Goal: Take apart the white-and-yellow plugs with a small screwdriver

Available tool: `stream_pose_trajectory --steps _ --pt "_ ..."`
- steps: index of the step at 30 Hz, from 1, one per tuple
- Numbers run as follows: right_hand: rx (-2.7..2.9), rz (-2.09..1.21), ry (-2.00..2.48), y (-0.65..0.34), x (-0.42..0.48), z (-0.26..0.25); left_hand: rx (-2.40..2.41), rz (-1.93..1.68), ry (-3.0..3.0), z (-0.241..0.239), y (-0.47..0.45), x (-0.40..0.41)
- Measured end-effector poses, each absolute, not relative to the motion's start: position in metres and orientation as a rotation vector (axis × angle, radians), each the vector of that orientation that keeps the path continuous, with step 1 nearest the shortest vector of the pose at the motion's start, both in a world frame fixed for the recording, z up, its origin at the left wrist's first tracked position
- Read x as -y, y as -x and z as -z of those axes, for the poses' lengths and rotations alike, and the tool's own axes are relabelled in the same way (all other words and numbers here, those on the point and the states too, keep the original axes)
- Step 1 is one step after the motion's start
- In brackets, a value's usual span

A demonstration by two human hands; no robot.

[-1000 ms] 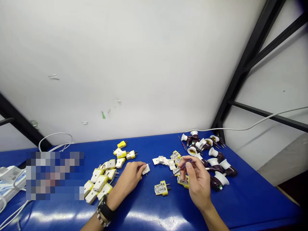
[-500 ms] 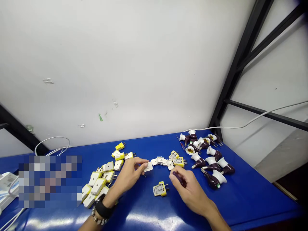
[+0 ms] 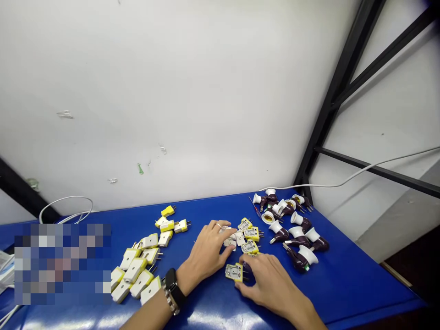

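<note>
On the blue table (image 3: 347,284) my right hand (image 3: 270,282) pinches an opened yellow plug half (image 3: 234,272) by its edge, with the metal prongs pointing right. My left hand (image 3: 208,252), with a watch on its wrist, lies with fingers stretched over a small heap of white plug covers (image 3: 229,241). More opened yellow plug halves (image 3: 252,233) lie just beyond both hands. The small screwdriver my right hand held earlier is hidden.
Several assembled yellow-and-white plugs (image 3: 137,272) lie at the left, a few more (image 3: 170,224) farther back. Dark purple-and-white lamp socket adapters (image 3: 294,229) crowd the right, beside a red screwdriver (image 3: 254,208). White cables (image 3: 65,204) and a black frame (image 3: 330,105) stand behind.
My left hand carried a white cover right to the heap and spread its fingers there. My right hand came down from the yellow parts and took hold of the lone yellow plug half.
</note>
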State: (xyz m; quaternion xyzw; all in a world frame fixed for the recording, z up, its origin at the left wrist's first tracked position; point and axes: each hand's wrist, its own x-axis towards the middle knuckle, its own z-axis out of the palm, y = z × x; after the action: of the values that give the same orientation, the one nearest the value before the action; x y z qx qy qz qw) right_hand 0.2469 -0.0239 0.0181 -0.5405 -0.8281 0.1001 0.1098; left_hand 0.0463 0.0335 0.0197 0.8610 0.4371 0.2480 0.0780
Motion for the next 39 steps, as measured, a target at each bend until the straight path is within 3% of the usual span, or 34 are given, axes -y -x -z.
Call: stream_pose_trajectory --steps 5,20,27,34,39 --pt "2.357 -0.138 1.623 -0.268 0.017 -0.010 -1.206 -0.552 -2.619 -0.009 -0.052 -0.042" --pt "2.235 -0.146 1.668 -0.294 0.011 -0.003 -1.223 -0.698 -2.424 0.003 -0.054 -0.050" --pt "2.059 -0.518 1.555 -0.294 0.025 -0.036 -1.255 -0.849 -2.432 -0.027 -0.023 -0.033" --pt "1.718 -0.706 1.306 -0.285 0.027 -0.039 -1.785 -0.492 -2.302 -0.035 0.087 0.036" --pt "1.519 -0.896 1.144 -0.260 0.023 -0.044 -1.821 -0.284 -2.321 -0.017 0.102 0.065"
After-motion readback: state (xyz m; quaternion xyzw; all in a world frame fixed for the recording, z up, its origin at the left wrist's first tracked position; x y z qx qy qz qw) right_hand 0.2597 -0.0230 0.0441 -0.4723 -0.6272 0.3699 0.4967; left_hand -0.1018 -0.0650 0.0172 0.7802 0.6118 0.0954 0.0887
